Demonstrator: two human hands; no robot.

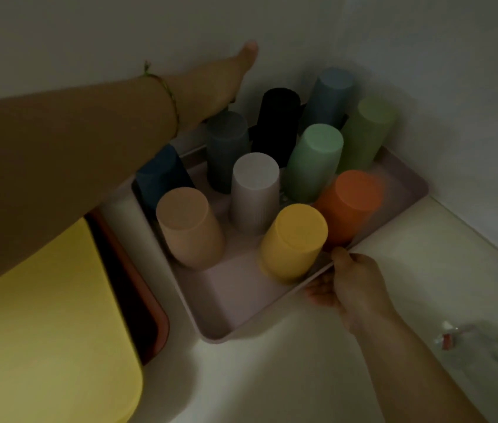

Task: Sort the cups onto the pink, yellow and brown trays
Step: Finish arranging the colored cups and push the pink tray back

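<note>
Both hands are at the pink tray (229,303), which sits in the corner of a pale counter (302,377) against the wall (119,32). I see the right hand (354,285) closed on the tray's near right rim, thumb on top of the edge and fingers (318,293) curled beneath it. I see the left hand (232,80) stretched past the tray's far left end, palm flat and fingers extended toward the wall; whether it grips the far rim I cannot tell, since the cups hide that edge. A green thread bracelet (168,90) circles the left wrist. Ten cups stand upside down on the tray, packed close together: a yellow cup (293,242) nearest the right hand, an orange cup (351,203) just beside it, a beige cup (186,227) at the near left, a white cup (255,190) in the middle, a mint cup (315,161) behind the orange one, a light green cup (370,132) at the far right, a grey-blue cup (328,96) and a black cup (278,123) at the back, a dark teal cup (228,151) left of the black one, and a dark blue cup (162,178) partly under my left forearm. At the left, the yellow tray (43,331) lies on top of the brown tray (153,315), of which only the right rim shows. The scene is dim and slightly blurred.
</note>
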